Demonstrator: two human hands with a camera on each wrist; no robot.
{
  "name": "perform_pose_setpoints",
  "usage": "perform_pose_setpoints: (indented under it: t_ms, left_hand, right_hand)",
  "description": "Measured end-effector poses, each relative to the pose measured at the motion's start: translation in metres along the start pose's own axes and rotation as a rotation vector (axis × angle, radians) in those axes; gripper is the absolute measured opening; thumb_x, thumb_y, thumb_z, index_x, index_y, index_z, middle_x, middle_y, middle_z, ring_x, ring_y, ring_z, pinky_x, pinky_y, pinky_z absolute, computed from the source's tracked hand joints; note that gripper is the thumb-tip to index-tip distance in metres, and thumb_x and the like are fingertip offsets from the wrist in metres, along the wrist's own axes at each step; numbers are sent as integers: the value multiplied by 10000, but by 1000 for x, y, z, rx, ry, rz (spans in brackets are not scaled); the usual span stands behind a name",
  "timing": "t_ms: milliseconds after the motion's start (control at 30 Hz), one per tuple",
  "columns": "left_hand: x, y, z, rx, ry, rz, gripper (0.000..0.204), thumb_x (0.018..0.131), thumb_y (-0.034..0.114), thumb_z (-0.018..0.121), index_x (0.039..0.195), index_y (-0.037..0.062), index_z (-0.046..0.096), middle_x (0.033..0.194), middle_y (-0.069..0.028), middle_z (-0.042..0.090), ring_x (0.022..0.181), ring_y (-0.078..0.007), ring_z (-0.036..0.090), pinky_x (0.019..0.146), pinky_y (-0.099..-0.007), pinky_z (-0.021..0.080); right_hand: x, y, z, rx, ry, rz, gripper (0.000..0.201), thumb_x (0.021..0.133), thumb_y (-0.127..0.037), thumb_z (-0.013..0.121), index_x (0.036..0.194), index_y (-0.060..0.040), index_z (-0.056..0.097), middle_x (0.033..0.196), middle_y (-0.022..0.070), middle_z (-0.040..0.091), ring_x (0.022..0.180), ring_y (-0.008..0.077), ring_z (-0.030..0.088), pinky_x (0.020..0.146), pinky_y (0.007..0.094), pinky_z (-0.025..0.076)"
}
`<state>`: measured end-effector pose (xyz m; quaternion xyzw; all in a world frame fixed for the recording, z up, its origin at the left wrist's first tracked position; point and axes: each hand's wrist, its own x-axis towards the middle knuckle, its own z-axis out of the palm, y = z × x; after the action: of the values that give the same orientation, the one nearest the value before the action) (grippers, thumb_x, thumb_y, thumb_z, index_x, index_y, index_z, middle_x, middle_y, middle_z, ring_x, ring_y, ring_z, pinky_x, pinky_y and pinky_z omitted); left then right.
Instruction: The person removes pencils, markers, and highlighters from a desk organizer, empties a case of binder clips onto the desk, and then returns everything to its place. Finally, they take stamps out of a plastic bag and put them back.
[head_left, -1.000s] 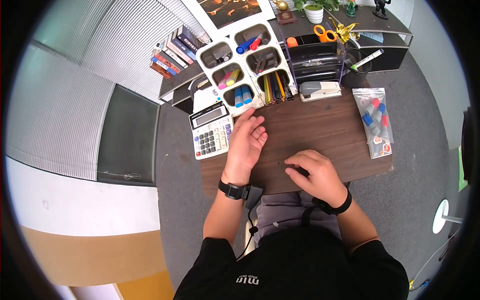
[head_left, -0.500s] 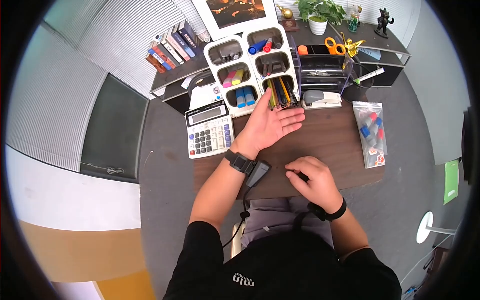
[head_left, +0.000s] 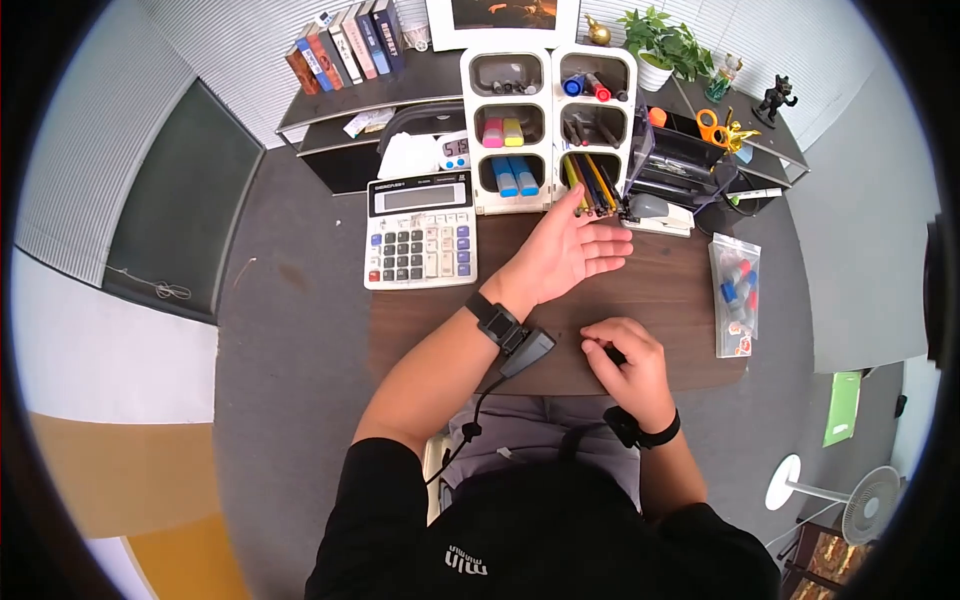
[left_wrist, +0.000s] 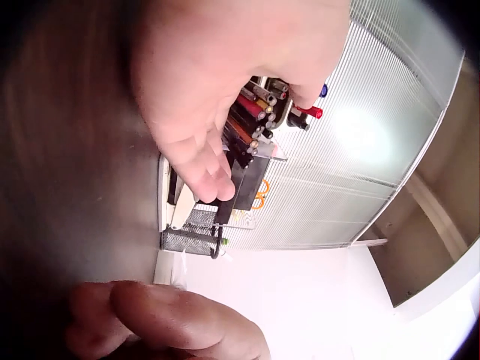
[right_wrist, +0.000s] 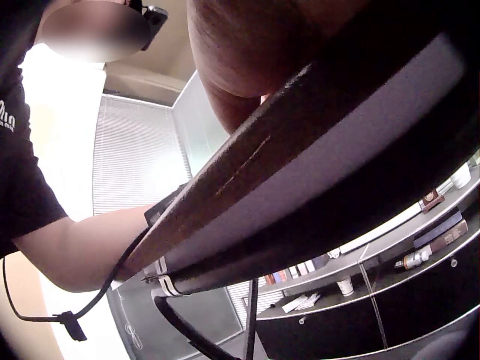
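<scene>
My left hand (head_left: 560, 252) is held palm up with fingers extended to the right, just in front of the white six-compartment organizer (head_left: 548, 130). Its thumb points at the pencils (head_left: 597, 188) in the lower right compartment; whether it touches them I cannot tell. Nothing lies on the palm. In the left wrist view, the left hand (left_wrist: 232, 90) has the pencil ends beyond its fingers. My right hand (head_left: 630, 370) rests near the table's front edge, fingers loosely curled, holding nothing visible. A large calculator (head_left: 421, 232) stands left of the organizer.
Right of the organizer are a stapler (head_left: 660, 215), a dark desk rack (head_left: 680, 150) with orange scissors (head_left: 711, 128), and a mesh pen cup. A clear bag of markers (head_left: 736, 295) lies at the table's (head_left: 680, 300) right side.
My left hand has moved right, from beside the calculator to before the pencils, its fingers turning rightward. The right hand has stayed near the front edge. The head view has shifted.
</scene>
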<state>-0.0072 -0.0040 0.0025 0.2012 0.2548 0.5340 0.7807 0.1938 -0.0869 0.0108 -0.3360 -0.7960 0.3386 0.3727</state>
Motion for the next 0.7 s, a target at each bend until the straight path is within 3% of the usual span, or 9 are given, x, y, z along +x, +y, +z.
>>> perform_pose_setpoints:
  t_ms: [100, 267, 400, 433, 500, 600, 633, 700]
  left_hand:
    - [2, 1, -3, -37, -5, 4, 768, 1019, 696, 478, 1351, 9, 569, 1317, -281, 643, 1232, -371, 644, 1075, -495, 517]
    - [6, -2, -7, -46, 22, 34, 782, 1020, 700, 449, 1341, 1, 584, 1310, -272, 653, 1232, -369, 644, 1088, -493, 505]
    - [6, -3, -6, -59, 37, 48, 742, 1040, 647, 437, 1366, -4, 582, 1326, -255, 652, 1238, -349, 642, 1093, -485, 500]
    - [8, -4, -9, -47, 31, 70, 723, 1044, 626, 433, 1365, -4, 584, 1326, -259, 652, 1235, -351, 643, 1092, -487, 499]
    - [5, -2, -6, -54, 52, 86, 627, 1075, 521, 397, 1383, 0, 564, 1324, -258, 654, 1230, -343, 646, 1081, -481, 504]
    - [7, -4, -10, -38, 0, 160, 563, 1105, 444, 356, 1407, 3, 533, 1333, -257, 652, 1243, -334, 640, 1076, -465, 510]
    - [10, -4, -13, -63, 3, 137, 478, 1123, 362, 332, 1410, 32, 526, 1328, -203, 656, 1244, -296, 634, 1075, -444, 513]
    - [11, -4, -14, -76, 27, 159, 441, 1125, 347, 351, 1388, 50, 542, 1316, -164, 657, 1234, -270, 634, 1076, -433, 511]
  right_hand:
    - [-2, 4, -3, 42, 24, 35, 162, 878, 35, 752, 1037, 3, 739, 961, 113, 718, 804, 205, 683, 763, 323, 554]
    - [11, 11, -16, 127, 203, 40, 322, 879, 37, 748, 1196, 0, 704, 1161, 115, 685, 973, 182, 659, 853, 302, 538]
    - [59, -6, -30, -180, 141, -31, 586, 838, -61, 788, 1392, -36, 598, 1334, 172, 619, 1201, 319, 607, 980, 404, 518]
    - [72, -2, -30, -184, 147, -30, 586, 838, -61, 788, 1392, -36, 598, 1334, 172, 619, 1201, 319, 607, 980, 404, 518]
    - [95, 10, -27, -389, 105, -215, 695, 807, -83, 792, 1457, -72, 548, 1429, 203, 552, 1306, 389, 536, 1071, 463, 475]
    - [119, 25, -13, -455, 51, -211, 726, 793, -99, 788, 1475, -95, 539, 1457, 215, 526, 1328, 428, 505, 1127, 490, 435]
    - [126, 28, -8, -431, 49, -226, 665, 810, -115, 780, 1440, -107, 570, 1440, 211, 534, 1300, 433, 518, 1104, 481, 461]
    - [133, 31, -2, -436, 38, -248, 630, 814, -113, 777, 1415, -108, 588, 1424, 203, 543, 1285, 426, 526, 1087, 479, 474]
